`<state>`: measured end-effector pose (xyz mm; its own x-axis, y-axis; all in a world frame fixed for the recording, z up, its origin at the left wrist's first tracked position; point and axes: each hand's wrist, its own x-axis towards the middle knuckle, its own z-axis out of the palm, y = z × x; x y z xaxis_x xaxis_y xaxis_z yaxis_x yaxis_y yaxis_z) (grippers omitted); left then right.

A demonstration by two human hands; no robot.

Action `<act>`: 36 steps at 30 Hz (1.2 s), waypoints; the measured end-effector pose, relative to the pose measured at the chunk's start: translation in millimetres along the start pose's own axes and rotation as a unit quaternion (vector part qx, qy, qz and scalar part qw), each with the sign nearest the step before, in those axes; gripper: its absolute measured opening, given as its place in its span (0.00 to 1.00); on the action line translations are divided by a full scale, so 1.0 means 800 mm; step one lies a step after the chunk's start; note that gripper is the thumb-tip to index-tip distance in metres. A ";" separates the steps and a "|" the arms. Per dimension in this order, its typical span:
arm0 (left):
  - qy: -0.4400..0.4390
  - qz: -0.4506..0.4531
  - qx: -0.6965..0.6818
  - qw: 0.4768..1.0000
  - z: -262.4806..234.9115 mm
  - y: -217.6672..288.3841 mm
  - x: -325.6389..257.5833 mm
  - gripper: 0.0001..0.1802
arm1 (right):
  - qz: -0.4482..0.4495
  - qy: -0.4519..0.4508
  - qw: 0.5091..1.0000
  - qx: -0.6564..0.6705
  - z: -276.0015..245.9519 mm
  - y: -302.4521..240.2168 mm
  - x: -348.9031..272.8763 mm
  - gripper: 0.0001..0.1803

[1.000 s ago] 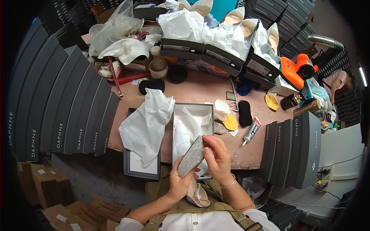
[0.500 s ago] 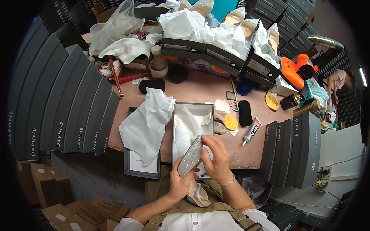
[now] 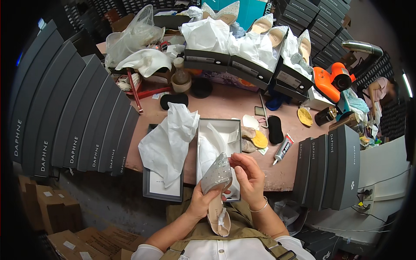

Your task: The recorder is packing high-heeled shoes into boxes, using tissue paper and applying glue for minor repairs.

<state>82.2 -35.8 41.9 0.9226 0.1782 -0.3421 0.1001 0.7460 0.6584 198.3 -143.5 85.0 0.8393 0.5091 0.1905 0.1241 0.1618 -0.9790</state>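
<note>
Open grey shoe box (image 3: 219, 125) sits at the near edge of the bench (image 3: 225, 104), lined w/ white tissue paper (image 3: 208, 151); its lid (image 3: 162, 190) lies just to the left, inside up, w/ another crumpled sheet of tissue (image 3: 169, 138) heaped on it. Further back, a row of open boxes (image 3: 242, 69) stuffed w/ tissue, pale heels poking out of them. The person holds a silver glitter shoe (image 3: 216, 177) over the near end of the open box, toe pointing up and away, heel end down toward the lap. Left hand (image 3: 201, 201) is wrapped round the shoe's middle from below, fingers curled shut on it. Right hand (image 3: 249, 175) is beside the toe, thumb and forefinger pinched together right at the tip, other fingers loosely bent; can't tell if there's anything small between the pinch. To the right of the box: a few insoles and pads (image 3: 255, 136), a black pad (image 3: 275, 129), a tube of glue (image 3: 283, 148) lying flat. Behind it a black oval pad (image 3: 174, 100), a tape roll w/ a bottle on top (image 3: 181, 80), red-handled tool (image 3: 134, 91), orange heat gun (image 3: 331, 82) far right. Stacks of grey boxes (image 3: 69, 117) wall in the left side, another stack (image 3: 333, 169) at the right, so the working spot is hemmed in both ways.
</note>
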 end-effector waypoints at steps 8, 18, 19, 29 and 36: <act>-0.079 -0.056 0.038 0.995 -0.022 0.039 0.000 0.29 | -0.013 -0.022 0.999 0.041 0.007 -0.024 -0.006 0.16; -0.029 -0.031 0.060 0.997 -0.021 0.055 -0.012 0.27 | 0.039 -0.098 0.992 0.066 0.028 -0.001 -0.028 0.42; 0.007 -0.003 0.066 0.998 -0.015 0.049 -0.011 0.26 | 0.060 -0.111 0.989 0.080 0.033 0.004 -0.031 0.44; 0.022 0.186 0.335 0.923 -0.003 0.004 -0.053 0.31 | 0.104 -0.125 0.980 -0.111 0.017 -0.005 -0.037 0.35; 0.046 0.269 0.259 0.927 0.004 0.076 -0.027 0.22 | 0.043 -0.148 0.976 -0.156 0.026 0.001 -0.061 0.33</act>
<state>69.7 3.6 91.9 0.8579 0.5061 0.0890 -0.1779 0.1299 0.9754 146.7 -151.0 76.2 0.6693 0.7393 0.0743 0.2547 -0.1342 -0.9577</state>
